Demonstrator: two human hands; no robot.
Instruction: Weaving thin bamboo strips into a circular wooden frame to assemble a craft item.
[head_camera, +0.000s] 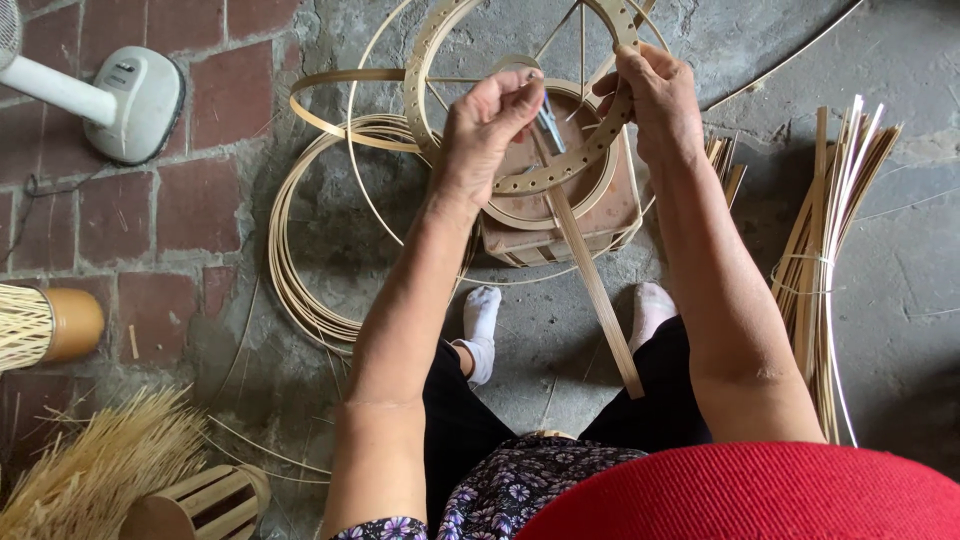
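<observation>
A round bamboo hoop (420, 60) pierced with small holes, with thin spokes inside, is held up in front of me. My right hand (655, 95) grips its right rim. My left hand (490, 125) pinches a small metal tool (550, 130) against the hoop's lower rim. A long flat bamboo strip (595, 285) slants down from the hoop toward my lap. Both hands are closed.
Coiled bamboo strips (300, 260) lie on the floor at left, over a square wooden box (560, 235). A tied bundle of bamboo slats (825, 260) lies at right. A white fan base (135, 100) stands upper left. Woven bamboo pieces (45, 325) and straw (90, 470) sit lower left.
</observation>
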